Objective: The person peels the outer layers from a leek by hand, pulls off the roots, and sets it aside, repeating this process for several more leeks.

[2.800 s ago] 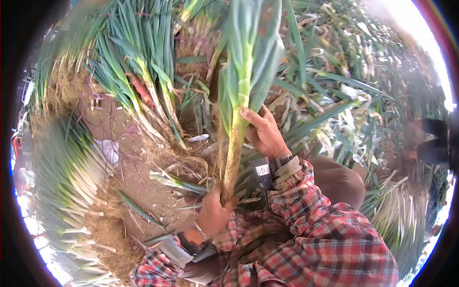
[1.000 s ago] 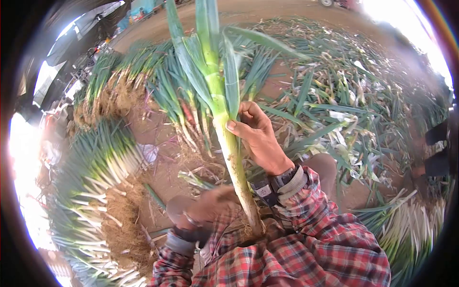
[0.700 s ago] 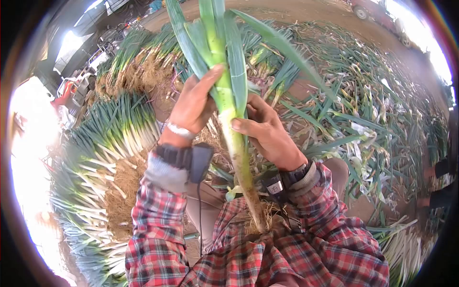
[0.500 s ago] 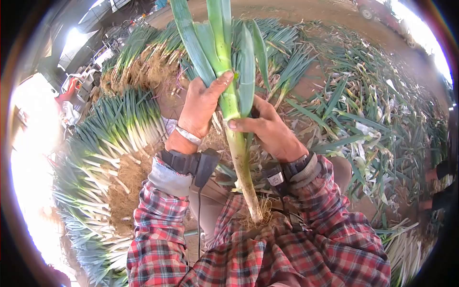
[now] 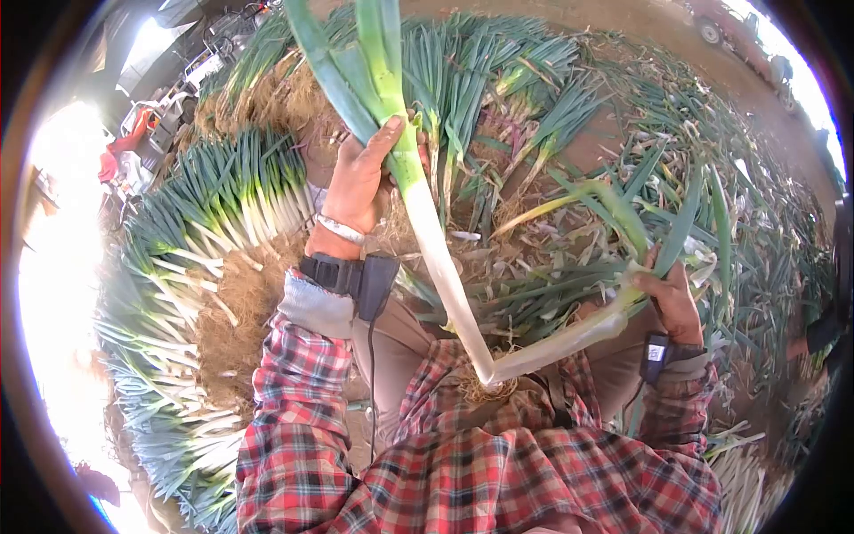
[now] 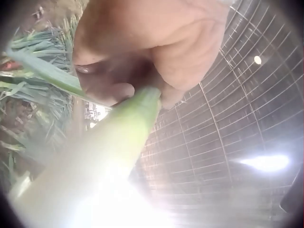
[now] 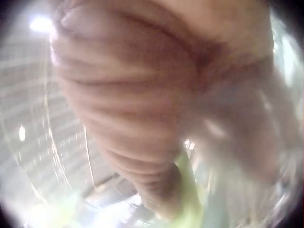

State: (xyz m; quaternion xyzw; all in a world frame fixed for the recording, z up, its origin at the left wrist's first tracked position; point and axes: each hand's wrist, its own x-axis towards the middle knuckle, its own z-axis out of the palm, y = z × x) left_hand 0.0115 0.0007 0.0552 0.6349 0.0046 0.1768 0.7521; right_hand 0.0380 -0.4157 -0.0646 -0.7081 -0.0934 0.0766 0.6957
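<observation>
The leek (image 5: pixel 436 240) slants up from the plaid shirt (image 5: pixel 498 458), roots (image 5: pixel 487 390) lowest. The left hand (image 5: pixel 358 182) grips it high up; the right hand (image 5: pixel 673 301) grips a peeled outer layer (image 5: pixel 569 343), drawn aside and meeting the leek at the root end. Judged risk: a hard sideways pull could snap the leek, and the outer layer, if brittle, could tear short. A white label (image 5: pixel 656 351) sits on the right wrist unit (image 5: pixel 650 370); its marking is too small to read.
</observation>
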